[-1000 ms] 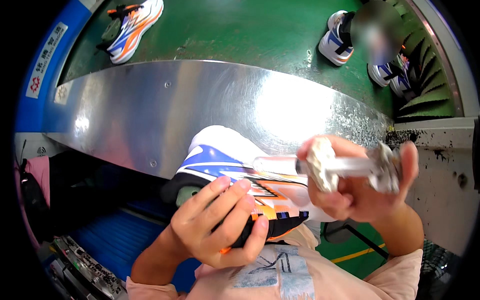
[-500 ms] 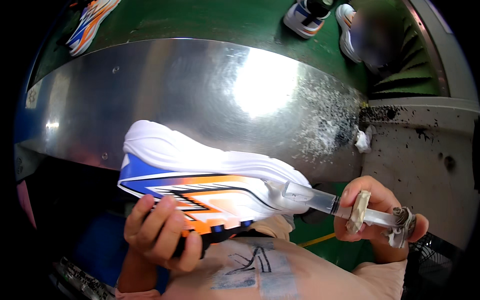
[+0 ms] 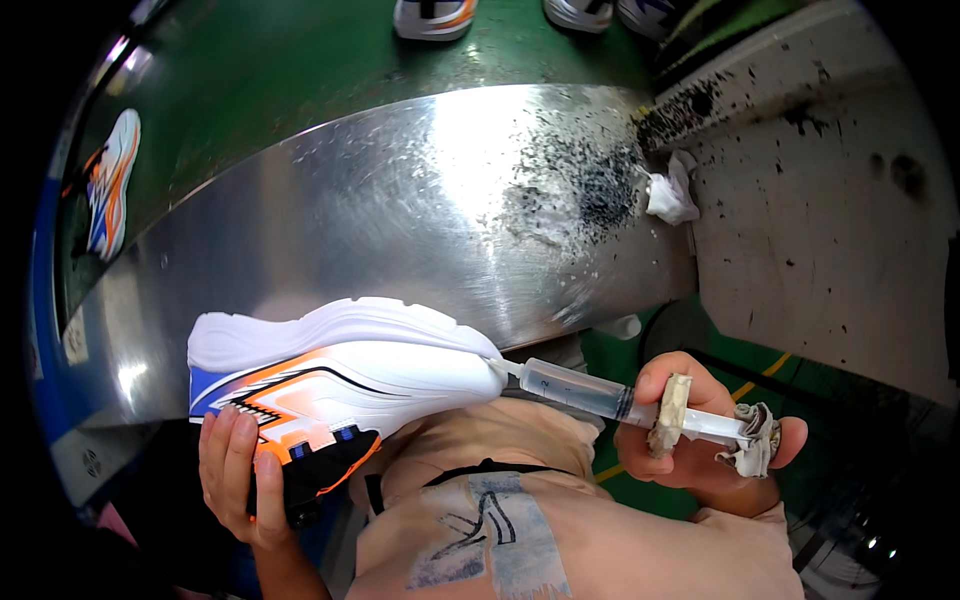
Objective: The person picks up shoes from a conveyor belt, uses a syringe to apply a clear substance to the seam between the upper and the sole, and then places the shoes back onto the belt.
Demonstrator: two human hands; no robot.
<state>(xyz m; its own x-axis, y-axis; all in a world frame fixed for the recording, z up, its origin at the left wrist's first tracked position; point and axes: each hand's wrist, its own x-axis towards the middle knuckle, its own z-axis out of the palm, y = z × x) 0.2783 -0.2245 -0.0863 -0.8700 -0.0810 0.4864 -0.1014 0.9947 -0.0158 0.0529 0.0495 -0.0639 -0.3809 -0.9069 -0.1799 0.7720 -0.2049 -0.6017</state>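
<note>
Our left hand (image 3: 240,470) grips the light, soft shoe (image 3: 340,375) by its upper above our lap, while our right hand (image 3: 700,430) wraps the slippery syringe (image 3: 590,392), tip at the toe sole.

Scratched shiny metal bench (image 3: 380,220), clear plastic syringe (image 3: 580,388)

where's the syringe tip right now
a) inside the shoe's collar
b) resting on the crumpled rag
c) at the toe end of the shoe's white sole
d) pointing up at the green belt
c: the right hand holds the syringe level, its tip touching the toe end of the sneaker, which the left hand grips.
</note>
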